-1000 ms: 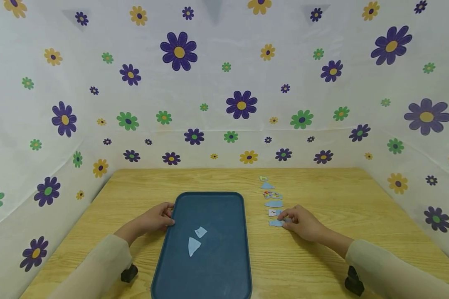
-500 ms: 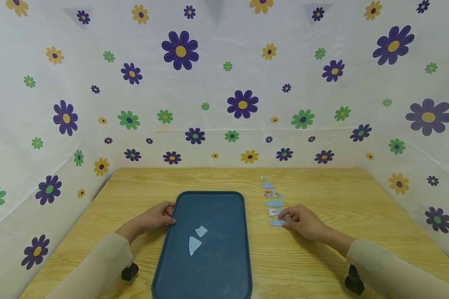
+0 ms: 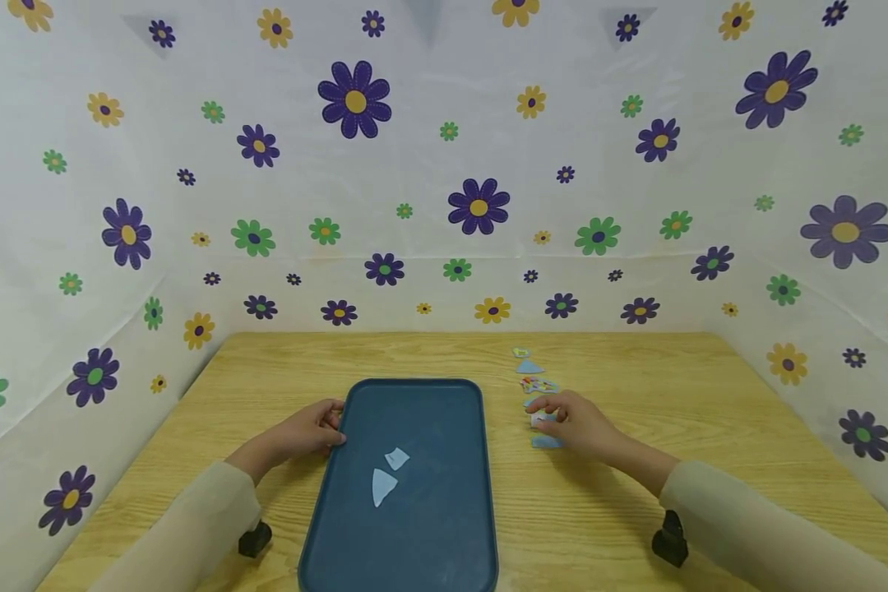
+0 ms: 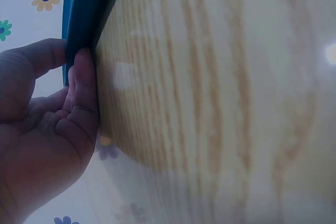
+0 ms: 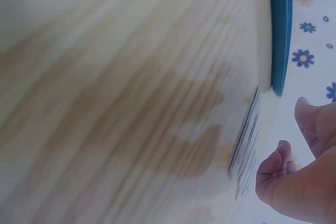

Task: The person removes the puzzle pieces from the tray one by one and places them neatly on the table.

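My left hand grips the left rim of a dark blue tray; in the left wrist view its thumb and curled fingers meet the tray's edge. On the tray lie two flat light-blue puzzle pieces, a fan-shaped piece and a smaller four-sided piece. To the right, several puzzle pieces form a column on the table. My right hand hovers over its near end, thumb and fingers apart, holding nothing. It partly covers a white-and-blue piece. The nearest blue piece lies just below the thumb.
Farther up the column are a multicoloured piece, a blue triangular piece and a small yellowish piece. The wooden table ends at a white flowered cloth behind and on both sides.
My right hand has moved left and slightly away from me, from the nearest piece to over the white-and-blue one, its fingers spreading. The left hand and tray stay put.
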Action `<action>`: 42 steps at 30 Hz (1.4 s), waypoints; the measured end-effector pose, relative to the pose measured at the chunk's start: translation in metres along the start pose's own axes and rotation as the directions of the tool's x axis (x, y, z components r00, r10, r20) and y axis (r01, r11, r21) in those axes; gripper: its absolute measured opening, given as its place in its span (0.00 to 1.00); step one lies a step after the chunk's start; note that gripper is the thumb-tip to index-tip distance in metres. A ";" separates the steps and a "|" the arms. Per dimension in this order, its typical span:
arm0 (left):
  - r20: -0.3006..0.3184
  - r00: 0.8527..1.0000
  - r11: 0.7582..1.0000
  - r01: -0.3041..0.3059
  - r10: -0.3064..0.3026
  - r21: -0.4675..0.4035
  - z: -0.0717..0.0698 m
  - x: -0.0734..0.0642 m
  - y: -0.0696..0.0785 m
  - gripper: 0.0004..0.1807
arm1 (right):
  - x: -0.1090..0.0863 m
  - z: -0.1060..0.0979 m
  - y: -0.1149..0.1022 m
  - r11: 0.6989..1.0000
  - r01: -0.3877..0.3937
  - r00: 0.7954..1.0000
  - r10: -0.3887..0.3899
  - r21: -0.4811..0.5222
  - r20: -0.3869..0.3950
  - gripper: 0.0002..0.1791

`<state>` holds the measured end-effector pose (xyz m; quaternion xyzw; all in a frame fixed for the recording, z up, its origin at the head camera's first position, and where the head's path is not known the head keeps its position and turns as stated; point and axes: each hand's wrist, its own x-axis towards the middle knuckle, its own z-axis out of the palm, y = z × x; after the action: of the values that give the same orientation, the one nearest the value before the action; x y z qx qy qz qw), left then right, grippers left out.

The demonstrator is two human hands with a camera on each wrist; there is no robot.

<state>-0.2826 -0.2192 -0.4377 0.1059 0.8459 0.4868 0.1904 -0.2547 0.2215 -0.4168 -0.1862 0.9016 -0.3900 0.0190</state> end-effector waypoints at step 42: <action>-0.007 1.000 1.000 0.009 -0.009 0.018 -0.001 -0.001 0.002 0.34 | 0.065 0.099 -0.080 0.978 0.125 0.946 -0.168 0.164 0.277 0.15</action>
<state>-0.2824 -0.2195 -0.4357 0.1023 0.8513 0.4787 0.1887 -0.2720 0.0796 -0.4215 -0.3060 0.8421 -0.4230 0.1351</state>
